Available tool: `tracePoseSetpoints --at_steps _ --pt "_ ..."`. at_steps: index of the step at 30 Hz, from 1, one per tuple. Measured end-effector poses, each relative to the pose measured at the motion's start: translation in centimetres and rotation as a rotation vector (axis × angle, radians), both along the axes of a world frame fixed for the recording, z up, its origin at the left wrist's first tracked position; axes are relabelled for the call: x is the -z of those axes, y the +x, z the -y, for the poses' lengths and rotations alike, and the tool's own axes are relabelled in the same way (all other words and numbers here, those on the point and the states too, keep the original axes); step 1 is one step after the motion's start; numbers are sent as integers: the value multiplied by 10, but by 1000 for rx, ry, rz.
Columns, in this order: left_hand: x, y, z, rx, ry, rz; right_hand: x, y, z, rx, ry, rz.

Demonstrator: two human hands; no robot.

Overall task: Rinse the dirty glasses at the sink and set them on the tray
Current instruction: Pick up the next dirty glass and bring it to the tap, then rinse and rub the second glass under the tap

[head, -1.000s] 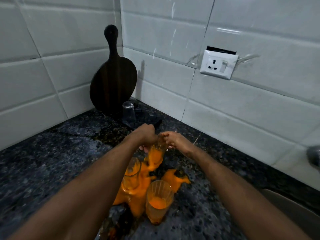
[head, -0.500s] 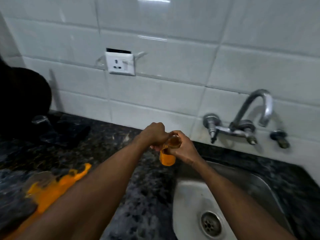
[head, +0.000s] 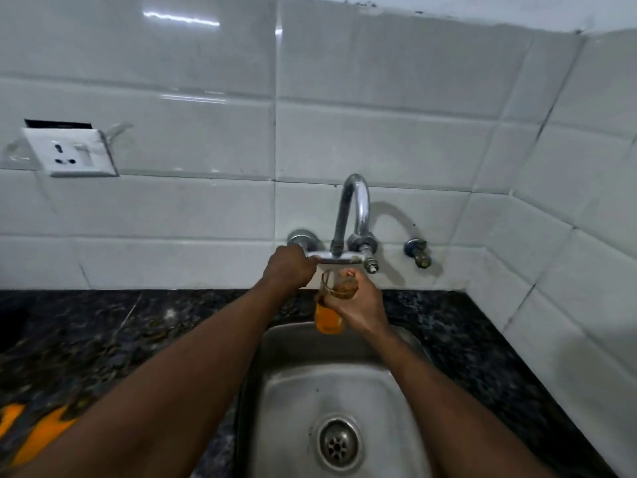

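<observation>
- Watching through the head camera, I see the right grip [head: 358, 307] clamped round a glass [head: 329, 319], with the fingers wrapped about its upper half.
- The glass is roughly upright with orange liquid in its lower part. It is held over the back edge of the steel sink [head: 293, 391], just below the mixer tap [head: 351, 208].
- The left grip [head: 287, 270] is closed round the left end of the mixer tap's crossbar, and the fingers hide the part it holds.
- The drain [head: 339, 443] sits in the sink floor, well below the glass.
- On the dark stone bench [head: 103, 339] I make out a blurred orange spill [head: 34, 439] at the lower left.
- A white wall socket [head: 70, 153] is on the tiles at upper left.
</observation>
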State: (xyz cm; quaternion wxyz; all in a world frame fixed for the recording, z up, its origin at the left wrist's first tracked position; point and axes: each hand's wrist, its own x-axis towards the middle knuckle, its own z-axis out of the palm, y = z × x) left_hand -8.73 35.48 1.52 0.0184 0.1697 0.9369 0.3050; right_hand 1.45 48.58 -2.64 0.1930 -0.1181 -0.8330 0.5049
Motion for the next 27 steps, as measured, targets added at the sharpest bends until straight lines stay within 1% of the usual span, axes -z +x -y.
tracePoseSetpoints --at_steps 5,9,16,18,19,20,21,23,24,25,26,27 --pt "1 0 -4 -45 10 4 -13 -1 -8 -3 24 -11" --pt "6 -5 -1 -120 170 87 -14 0 -9 -5 23 -10" --pt "13 3 6 -113 192 46 -15 6 -5 -8 45 -9" --pt "21 9 6 -130 291 106 -15 8 -4 -17 45 -9" --pt "26 14 6 -170 387 197 -15 9 -4 -20 44 -11" --pt "33 22 5 -219 506 349 -16 9 -4 -18 40 -11" --pt "43 30 3 -257 624 565 -16 10 -4 -16 28 -12" --pt "65 49 -2 -227 819 966 -15 12 -4 -16 -28 -12" --pt "74 58 -6 -175 924 1109 -13 14 -4 -21 -63 -12" --pt "81 66 -10 -129 1041 1214 -10 15 -4 -34 -93 -8" --pt "83 75 -13 -97 1162 1269 -9 17 -4 -52 -118 6" --pt "82 79 -16 -86 1236 1270 -8 18 -4 -75 -128 33"
